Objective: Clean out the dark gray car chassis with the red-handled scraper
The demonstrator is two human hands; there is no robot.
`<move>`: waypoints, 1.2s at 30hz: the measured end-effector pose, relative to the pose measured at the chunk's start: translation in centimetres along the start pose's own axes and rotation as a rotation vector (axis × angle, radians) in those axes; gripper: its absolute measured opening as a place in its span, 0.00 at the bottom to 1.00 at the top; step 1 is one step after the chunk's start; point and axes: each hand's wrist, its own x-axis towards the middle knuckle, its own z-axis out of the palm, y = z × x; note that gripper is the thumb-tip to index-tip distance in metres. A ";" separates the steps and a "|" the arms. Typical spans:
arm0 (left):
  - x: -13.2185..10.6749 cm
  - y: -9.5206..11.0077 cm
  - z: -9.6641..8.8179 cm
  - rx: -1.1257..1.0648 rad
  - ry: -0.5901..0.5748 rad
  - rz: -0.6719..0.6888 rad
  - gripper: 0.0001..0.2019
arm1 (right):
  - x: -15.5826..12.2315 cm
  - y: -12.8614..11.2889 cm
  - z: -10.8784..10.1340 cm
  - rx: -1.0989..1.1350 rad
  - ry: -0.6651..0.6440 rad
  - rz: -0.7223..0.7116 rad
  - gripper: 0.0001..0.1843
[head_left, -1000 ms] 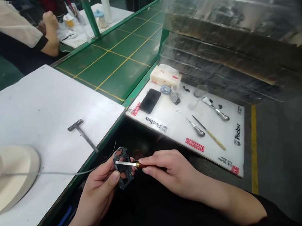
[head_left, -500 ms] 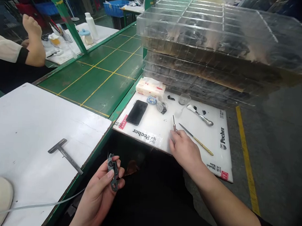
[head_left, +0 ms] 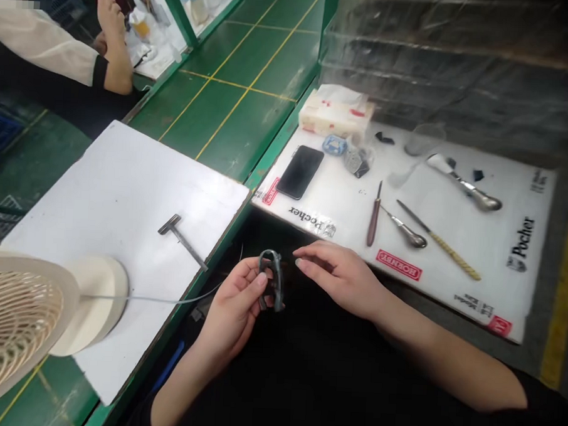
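My left hand [head_left: 235, 302] pinches a small dark grey openwork part [head_left: 271, 286] and holds it upright over my lap. My right hand [head_left: 340, 275] hovers just right of the part with nothing in it, fingers loosely extended toward it. A red-handled tool [head_left: 373, 215] lies on the white mat [head_left: 498, 260] a little beyond my right hand. Beside it rest a short metal pick [head_left: 404, 228] and a long file with a yellow handle [head_left: 440, 242].
On the mat lie a black phone [head_left: 300, 171], a tissue pack [head_left: 335, 115], small parts and a metal scraper [head_left: 468, 191]. Stacked clear trays [head_left: 460, 64] stand behind. A white board [head_left: 119, 212] carries a metal T-piece [head_left: 182, 237]. A cream fan [head_left: 30, 315] sits left. Another person's arm [head_left: 110, 48] is far left.
My right hand left the red-handled tool on the mat and came back beside the part. My left hand kept hold of the part, now turned edge-on.
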 end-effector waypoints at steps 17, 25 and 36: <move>-2.1 -0.4 -3.0 0.134 -0.002 0.140 0.12 | 1.9 -1.4 4.5 0.598 -0.324 0.262 0.29; -2.2 -0.5 -3.5 0.090 -0.035 0.122 0.11 | 1.9 -2.1 4.7 0.661 -0.390 0.323 0.34; -1.6 -0.7 -3.8 -0.228 0.018 -0.108 0.24 | 1.6 -2.1 5.8 0.782 -0.331 0.409 0.27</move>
